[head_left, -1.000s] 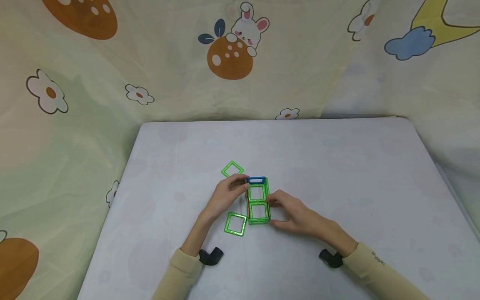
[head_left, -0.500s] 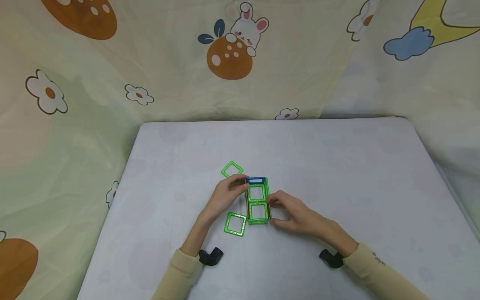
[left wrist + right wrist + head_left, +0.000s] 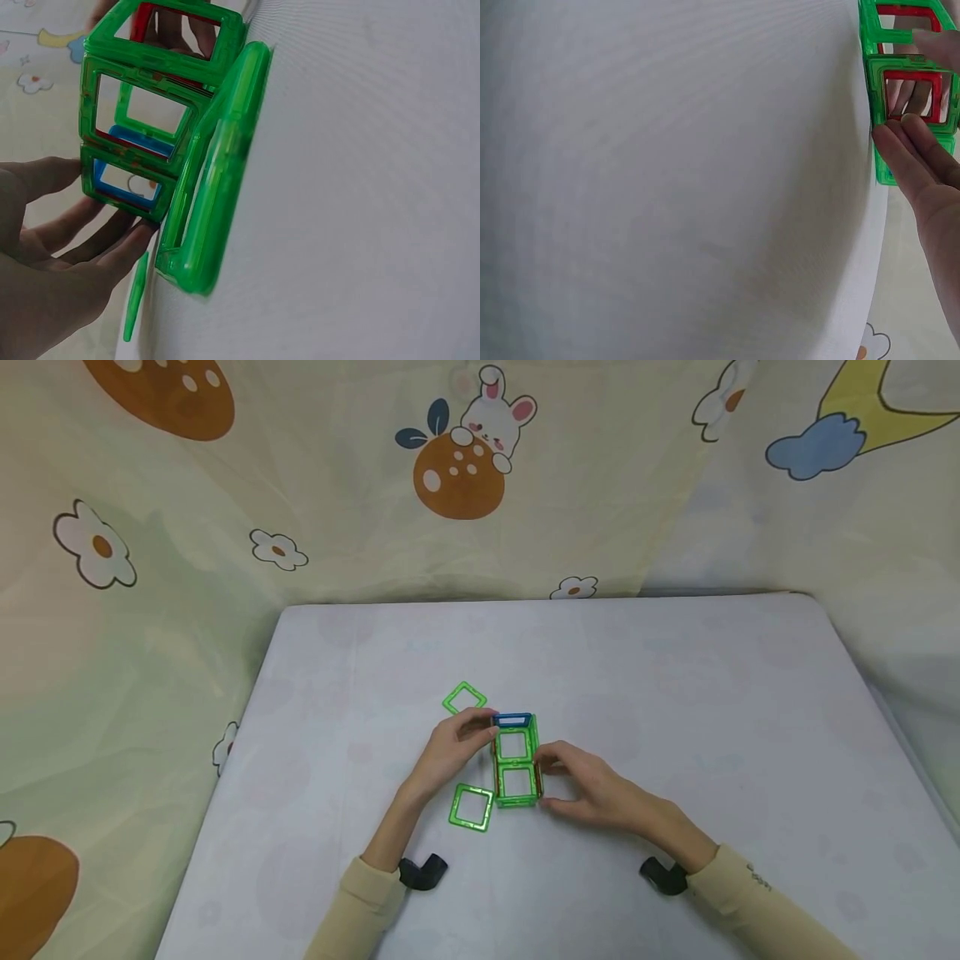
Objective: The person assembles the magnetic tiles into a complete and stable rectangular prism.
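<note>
A small box of magnetic tiles (image 3: pixel 516 763), with green, blue and red square frames, stands mid-table. At its far left corner, my left hand (image 3: pixel 452 749) grips the side, thumb on one face and fingers beneath it in the left wrist view. My right hand (image 3: pixel 588 785) spans the right side, index finger on the side and thumb by the near corner. Through a green frame (image 3: pixel 872 82) in the right wrist view, a red frame (image 3: pixel 935 97) shows. The blue tile (image 3: pixel 513 720) forms the far end.
One loose green tile (image 3: pixel 471 807) lies flat against the box's near left corner. Another loose green tile (image 3: pixel 463 696) lies beyond my left hand, partly covered by it. The white table (image 3: pixel 675 693) ends at a patterned cloth backdrop (image 3: pixel 337 485).
Red now shows along the box's right side by my right fingers, where green showed a second ago. My right fingertips have shifted slightly right; the left hand keeps its place.
</note>
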Action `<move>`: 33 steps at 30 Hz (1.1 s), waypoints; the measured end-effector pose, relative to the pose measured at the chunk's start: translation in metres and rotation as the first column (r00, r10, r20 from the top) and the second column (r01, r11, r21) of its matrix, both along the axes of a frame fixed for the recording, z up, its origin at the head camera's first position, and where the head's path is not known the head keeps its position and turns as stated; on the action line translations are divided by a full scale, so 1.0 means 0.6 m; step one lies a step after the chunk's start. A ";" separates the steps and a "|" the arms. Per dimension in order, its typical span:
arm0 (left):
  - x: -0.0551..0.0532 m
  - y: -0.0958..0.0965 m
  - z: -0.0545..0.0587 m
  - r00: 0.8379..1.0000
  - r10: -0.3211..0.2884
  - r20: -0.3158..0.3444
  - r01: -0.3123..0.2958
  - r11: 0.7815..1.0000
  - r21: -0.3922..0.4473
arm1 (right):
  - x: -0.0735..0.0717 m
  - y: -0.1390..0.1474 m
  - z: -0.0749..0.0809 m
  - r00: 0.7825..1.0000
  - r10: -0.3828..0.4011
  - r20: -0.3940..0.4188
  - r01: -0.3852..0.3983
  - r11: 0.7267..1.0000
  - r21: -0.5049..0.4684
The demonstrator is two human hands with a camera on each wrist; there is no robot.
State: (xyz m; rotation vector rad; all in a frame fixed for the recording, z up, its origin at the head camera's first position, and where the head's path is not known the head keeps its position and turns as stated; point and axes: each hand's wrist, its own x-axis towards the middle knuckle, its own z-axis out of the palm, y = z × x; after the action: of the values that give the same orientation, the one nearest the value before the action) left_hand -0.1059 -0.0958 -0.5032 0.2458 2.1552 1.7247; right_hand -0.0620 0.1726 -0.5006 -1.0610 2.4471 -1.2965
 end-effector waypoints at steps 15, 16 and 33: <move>-0.002 0.002 -0.003 1.000 -0.004 -0.019 0.004 1.000 -0.015 | 0.000 -0.002 0.000 0.977 0.036 -0.212 -0.034 0.999 0.016; -0.002 0.002 -0.003 1.000 -0.003 -0.018 0.003 1.000 -0.016 | 0.000 -0.003 0.000 0.973 0.048 -0.226 -0.047 0.999 0.007; -0.003 -0.001 0.001 1.000 -0.006 -0.007 0.006 1.000 -0.011 | 0.004 -0.014 0.004 0.965 0.058 -0.257 -0.050 0.998 0.037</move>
State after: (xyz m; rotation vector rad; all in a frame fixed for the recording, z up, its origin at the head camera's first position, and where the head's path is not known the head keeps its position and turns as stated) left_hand -0.1078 -0.0961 -0.5026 0.2560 2.1657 1.7109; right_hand -0.0593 0.1645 -0.4980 -1.3561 2.5890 -1.1659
